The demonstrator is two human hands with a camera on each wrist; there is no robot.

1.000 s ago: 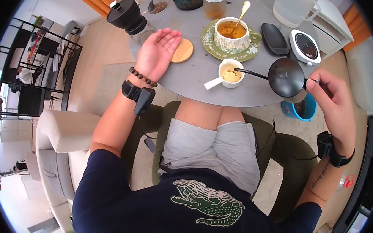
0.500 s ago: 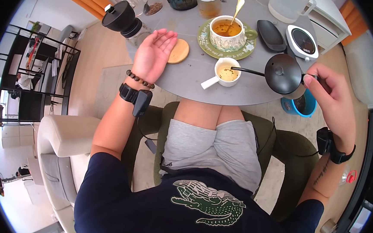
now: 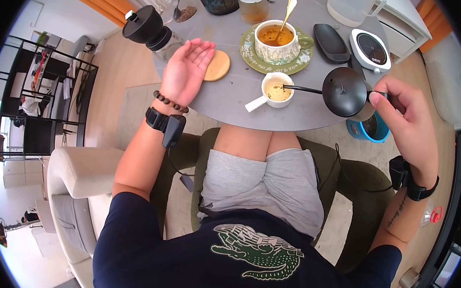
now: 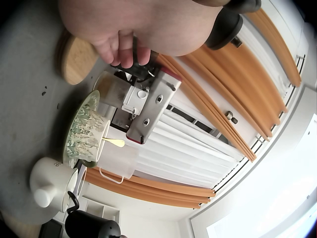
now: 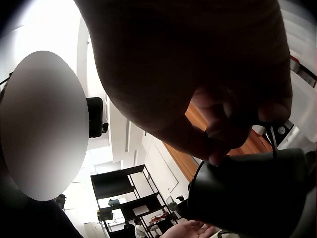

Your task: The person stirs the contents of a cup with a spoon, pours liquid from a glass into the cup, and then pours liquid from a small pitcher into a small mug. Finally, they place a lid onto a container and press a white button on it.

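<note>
My right hand (image 3: 406, 116) grips the handle of a black gooseneck kettle (image 3: 343, 93), held at the table's right front edge. Its thin spout reaches left over a small white handled pot (image 3: 256, 103), which holds pale liquid with dark bits. In the right wrist view, the fingers curl at the handle above the dark kettle body (image 5: 247, 193). My left hand (image 3: 184, 76) is raised palm up, fingers loosely extended and holding nothing. Close beside it are a round wooden disc (image 3: 219, 66) and a black hand coffee grinder (image 3: 144, 28).
Behind the pot, a decorated cup (image 3: 277, 53) of brown tea with a golden spoon (image 3: 289, 11) stands on a green saucer (image 3: 300, 67). Right of it are a black dish (image 3: 330, 43) and a white scale (image 3: 370, 50). A blue bucket (image 3: 353, 130) is below the table's edge.
The head view has shifted slightly, so the table things appear a little further left. Both hands keep their poses, and the spout stays over the small white pot.
</note>
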